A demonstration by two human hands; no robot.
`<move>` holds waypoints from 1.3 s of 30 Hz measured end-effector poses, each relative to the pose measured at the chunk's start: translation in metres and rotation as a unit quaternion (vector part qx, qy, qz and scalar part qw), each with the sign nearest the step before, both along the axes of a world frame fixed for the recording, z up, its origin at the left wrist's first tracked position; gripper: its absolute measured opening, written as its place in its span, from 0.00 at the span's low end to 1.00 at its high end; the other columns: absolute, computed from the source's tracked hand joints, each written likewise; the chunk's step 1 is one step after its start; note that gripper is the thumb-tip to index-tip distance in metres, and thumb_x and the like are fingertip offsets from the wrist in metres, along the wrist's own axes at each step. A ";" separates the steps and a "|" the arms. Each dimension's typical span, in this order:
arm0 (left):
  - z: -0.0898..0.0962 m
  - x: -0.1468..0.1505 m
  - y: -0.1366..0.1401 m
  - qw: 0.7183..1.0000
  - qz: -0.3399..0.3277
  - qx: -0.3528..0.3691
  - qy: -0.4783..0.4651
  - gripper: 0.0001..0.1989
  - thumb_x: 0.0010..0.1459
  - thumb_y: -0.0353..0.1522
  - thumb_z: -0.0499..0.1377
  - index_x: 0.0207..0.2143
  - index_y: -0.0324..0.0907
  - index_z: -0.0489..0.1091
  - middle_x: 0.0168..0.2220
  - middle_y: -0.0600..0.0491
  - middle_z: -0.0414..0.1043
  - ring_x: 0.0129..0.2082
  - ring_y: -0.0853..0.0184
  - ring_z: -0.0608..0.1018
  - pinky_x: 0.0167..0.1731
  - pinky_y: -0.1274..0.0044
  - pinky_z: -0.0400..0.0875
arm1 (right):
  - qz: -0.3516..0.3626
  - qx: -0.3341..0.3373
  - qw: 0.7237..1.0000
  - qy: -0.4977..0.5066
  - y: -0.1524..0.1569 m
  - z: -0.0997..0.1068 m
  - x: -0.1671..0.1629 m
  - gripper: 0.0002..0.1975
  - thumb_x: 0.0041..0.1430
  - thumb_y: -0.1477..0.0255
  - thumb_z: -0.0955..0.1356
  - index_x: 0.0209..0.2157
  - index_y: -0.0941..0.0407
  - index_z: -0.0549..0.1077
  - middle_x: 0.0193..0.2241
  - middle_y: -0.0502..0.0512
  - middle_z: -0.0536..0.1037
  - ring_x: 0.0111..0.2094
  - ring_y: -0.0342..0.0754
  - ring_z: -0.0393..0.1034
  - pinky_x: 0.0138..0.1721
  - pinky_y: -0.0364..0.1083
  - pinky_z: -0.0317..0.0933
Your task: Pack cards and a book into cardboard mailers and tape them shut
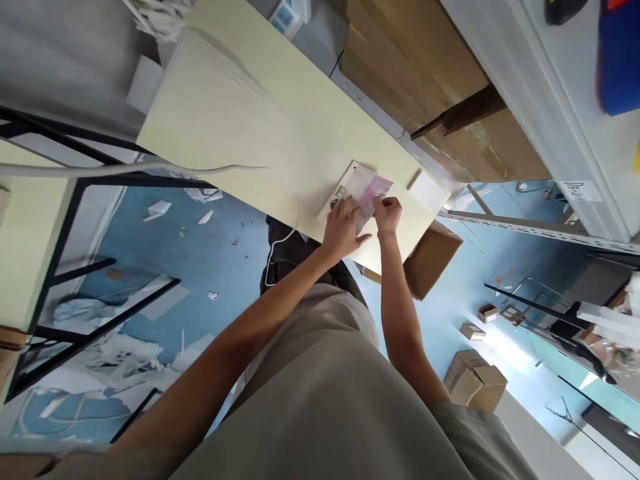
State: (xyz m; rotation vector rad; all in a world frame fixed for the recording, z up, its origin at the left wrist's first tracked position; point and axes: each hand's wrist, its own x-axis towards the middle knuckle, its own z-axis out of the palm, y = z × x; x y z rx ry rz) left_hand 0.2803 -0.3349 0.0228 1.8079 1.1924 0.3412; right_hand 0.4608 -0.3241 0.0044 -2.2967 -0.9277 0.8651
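Observation:
A flat white and pink printed packet or thin box [356, 183] lies on the pale yellow table near its front edge. Green lettering and a small red mark show on its face. My left hand [342, 230] rests on its lower part with the fingers stretched and the thumb out to the side. At the packet's right edge, my right hand [389, 215] is closed in a pinch. Whatever sits between those fingertips is too small to make out.
A white box [427, 191] stands on the table [235, 113] to the right. A white cable [165, 167] crosses the left side and hangs over the front edge. Large cardboard boxes [410, 60] line the back. An open carton [434, 257] is below right; paper scraps litter the blue floor.

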 end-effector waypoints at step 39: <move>-0.002 -0.129 0.065 0.948 0.054 -0.183 0.257 0.21 0.82 0.42 0.53 0.49 0.36 0.80 0.51 0.32 0.84 0.55 0.44 0.86 0.57 0.61 0.79 | 0.512 -0.195 0.802 -0.239 0.230 0.034 -0.126 0.23 0.74 0.73 0.69 0.67 0.62 0.73 0.68 0.77 0.75 0.67 0.67 0.73 0.69 0.64 0.68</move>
